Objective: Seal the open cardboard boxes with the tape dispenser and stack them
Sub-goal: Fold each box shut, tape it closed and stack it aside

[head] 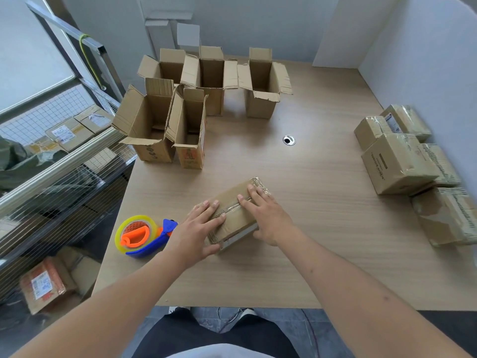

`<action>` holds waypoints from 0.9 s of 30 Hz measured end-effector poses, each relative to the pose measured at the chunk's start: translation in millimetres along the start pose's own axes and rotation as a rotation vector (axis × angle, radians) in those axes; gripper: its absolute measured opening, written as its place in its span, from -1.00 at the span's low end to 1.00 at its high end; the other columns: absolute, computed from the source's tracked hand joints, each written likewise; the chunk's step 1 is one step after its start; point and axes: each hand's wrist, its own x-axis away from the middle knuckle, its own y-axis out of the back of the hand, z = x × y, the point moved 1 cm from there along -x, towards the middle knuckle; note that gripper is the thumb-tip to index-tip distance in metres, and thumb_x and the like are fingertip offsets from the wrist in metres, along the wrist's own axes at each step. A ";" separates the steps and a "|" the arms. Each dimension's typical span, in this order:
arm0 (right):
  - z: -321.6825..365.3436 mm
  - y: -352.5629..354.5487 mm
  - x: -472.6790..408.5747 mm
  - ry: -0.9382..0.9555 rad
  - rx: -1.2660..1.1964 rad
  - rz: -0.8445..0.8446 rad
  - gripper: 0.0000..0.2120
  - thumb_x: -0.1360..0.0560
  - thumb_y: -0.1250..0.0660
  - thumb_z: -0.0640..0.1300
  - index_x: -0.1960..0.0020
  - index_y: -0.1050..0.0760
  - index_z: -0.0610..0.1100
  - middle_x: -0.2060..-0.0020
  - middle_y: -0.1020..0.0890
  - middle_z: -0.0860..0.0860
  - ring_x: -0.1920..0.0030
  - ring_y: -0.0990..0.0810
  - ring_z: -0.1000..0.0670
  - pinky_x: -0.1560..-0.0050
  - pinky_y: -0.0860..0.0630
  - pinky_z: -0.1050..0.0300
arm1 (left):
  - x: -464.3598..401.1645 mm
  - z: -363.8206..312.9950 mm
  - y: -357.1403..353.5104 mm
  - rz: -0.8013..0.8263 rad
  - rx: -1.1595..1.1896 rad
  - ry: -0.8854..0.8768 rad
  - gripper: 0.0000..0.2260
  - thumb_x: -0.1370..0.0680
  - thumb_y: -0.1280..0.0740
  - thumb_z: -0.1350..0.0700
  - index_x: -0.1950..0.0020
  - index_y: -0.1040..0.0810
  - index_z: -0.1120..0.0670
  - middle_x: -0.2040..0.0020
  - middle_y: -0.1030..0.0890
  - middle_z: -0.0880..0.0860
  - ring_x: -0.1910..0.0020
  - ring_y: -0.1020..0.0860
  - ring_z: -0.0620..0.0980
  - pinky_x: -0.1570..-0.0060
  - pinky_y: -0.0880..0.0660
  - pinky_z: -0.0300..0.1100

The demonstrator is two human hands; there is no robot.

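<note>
Both forearms are bare, no sleeves reaching the wrists, no watch or rings. The person wears dark trousers, a pale top, and white-toed shoes.

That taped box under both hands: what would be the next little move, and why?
Probably lift the box and carry it right to the pile of sealed boxes. Tape already runs along its top seam, both the left hand and the right hand rest flat on it, and the tape dispenser lies set down beside it.
</note>
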 end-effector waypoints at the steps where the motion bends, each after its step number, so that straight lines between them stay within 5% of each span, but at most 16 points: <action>1: 2.4 -3.0 1.3 -0.008 0.016 0.020 0.14 -0.39 -0.53 0.18 -0.67 0.19 0.06 -0.65 0.23 -0.06 -0.64 0.22 -0.13 -0.63 0.12 -0.11 | 1.1 0.7 0.1 0.004 -0.020 -0.004 -0.28 -0.45 -0.55 -0.14 -0.56 -0.42 -0.03 -0.65 -0.17 0.04 -0.65 -0.07 0.08 -0.62 -0.06 0.04; 3: 15.3 -11.3 4.4 -0.078 -0.001 0.038 0.36 -0.21 -0.42 0.54 -0.66 0.27 -0.03 -0.63 0.30 -0.12 -0.62 0.32 -0.18 -0.60 0.21 -0.25 | 3.5 1.3 0.0 -0.006 -0.039 -0.018 -0.27 -0.45 -0.55 -0.19 -0.56 -0.41 -0.03 -0.65 -0.18 0.04 -0.65 -0.08 0.08 -0.61 -0.10 0.06; 5: 32.9 -21.6 5.8 -0.168 -0.075 -0.007 0.44 -0.13 -0.31 0.67 -0.65 0.25 -0.12 -0.62 0.28 -0.17 -0.61 0.34 -0.22 -0.57 0.24 -0.32 | 5.4 0.2 -0.3 -0.014 -0.048 -0.044 -0.25 -0.45 -0.53 -0.22 -0.56 -0.41 -0.02 -0.64 -0.18 0.06 -0.64 -0.09 0.10 -0.59 -0.15 0.10; 9: 49.0 -32.2 -0.3 -0.259 -0.100 -0.067 0.46 -0.11 -0.29 0.67 -0.65 0.20 -0.20 -0.63 0.24 -0.21 -0.61 0.31 -0.26 -0.54 0.23 -0.40 | 7.3 7.0 2.9 0.099 -0.102 -0.076 -0.12 -0.44 -0.55 -0.18 -0.65 -0.18 -0.11 -0.67 0.04 -0.03 -0.65 0.10 -0.01 -0.63 0.04 -0.05; 14: 44.7 -44.7 3.8 -0.206 0.014 -0.156 0.24 -0.37 -0.39 0.43 -0.64 0.19 -0.24 -0.61 0.21 -0.29 -0.61 0.23 -0.34 -0.52 0.12 -0.45 | 6.4 12.8 14.0 0.209 -0.136 -0.096 -0.10 -0.46 -0.51 0.05 -0.67 -0.04 -0.17 -0.68 0.14 -0.08 -0.65 0.19 -0.05 -0.63 0.06 -0.11; 18: 37.5 -45.4 5.7 -0.137 -0.050 -0.117 0.42 -0.20 -0.40 0.56 -0.64 0.29 -0.20 -0.60 0.33 -0.22 -0.58 0.40 -0.26 -0.52 0.36 -0.37 | 6.6 11.5 19.8 0.226 -0.108 -0.099 -0.18 -0.48 -0.40 0.05 -0.67 -0.09 -0.16 -0.68 0.10 -0.10 -0.65 0.15 -0.08 -0.57 0.14 -0.26; 23: 23.0 -26.7 9.6 -0.052 -0.066 0.001 0.55 -0.05 -0.34 0.68 -0.62 0.41 -0.10 -0.55 0.50 -0.08 -0.51 0.58 -0.13 -0.54 0.37 -0.31 | 13.8 4.2 24.0 0.168 -0.132 -0.128 -0.35 -0.53 -0.41 -0.17 -0.61 -0.29 -0.20 -0.66 -0.16 -0.06 -0.61 -0.16 0.03 -0.56 -0.21 -0.07; 27: 34.9 -21.4 12.3 -0.070 -0.122 0.040 0.56 -0.04 -0.28 0.72 -0.60 0.45 -0.11 -0.53 0.54 -0.08 -0.49 0.60 -0.16 -0.51 0.41 -0.34 | 15.6 -7.3 19.1 0.054 -0.161 -0.139 -0.43 -0.40 -0.59 -0.15 -0.39 -0.61 -0.09 -0.43 -0.54 0.08 -0.27 -0.56 0.19 -0.18 -0.60 0.04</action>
